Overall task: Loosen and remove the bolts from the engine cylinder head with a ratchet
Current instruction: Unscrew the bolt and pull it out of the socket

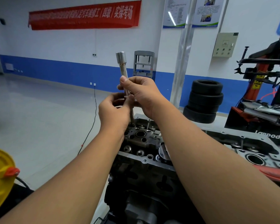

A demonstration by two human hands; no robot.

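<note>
A dark engine cylinder head [142,139] sits below my arms, with valve springs and open bores on top. Above its far end I hold a long silver extension bar with a socket [122,65] upright. My right hand [141,92] grips the bar's middle, thumb up along it. My left hand [113,110] pinches the bar just below. The lower shaft [132,115] runs down to a bolt hole at the head's far left corner. No ratchet handle shows.
A second cylinder head [249,152] lies to the right beside a red hose. A stack of tyres [204,101] and a red tyre changer [265,81] stand behind. At the lower left is a yellow container [0,175]. A black cable crosses the floor.
</note>
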